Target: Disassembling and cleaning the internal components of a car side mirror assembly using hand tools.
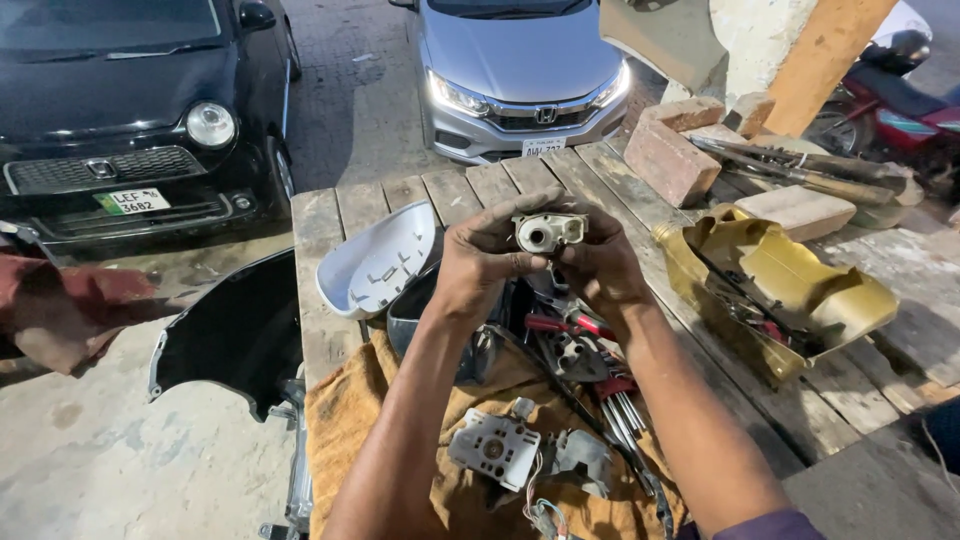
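This is an outdoor car-repair spot, probably a roadside workshop. A rough plank workbench [470, 185] stands on paved ground just beside a parked black car [130, 100] and silver car [520, 60]. It carries a mirror cover [375, 262], red-handled pliers [570, 325], bricks [672, 160] and a yellow container of tools [800, 290].

Matt white plastic part [548, 232], rough weathered wooden table [470, 190], ochre cloth [345, 410].

**Layout on the tabletop**

A cloth [350, 410] is lying at the tabletop's [600, 170] near left edge, carrying a motor plate [495, 447] and pliers [565, 323]. A mirror cover [375, 262] is sitting behind it; a cut container [800, 290] is resting right; bricks [670, 160] are lying toward the far right corner.
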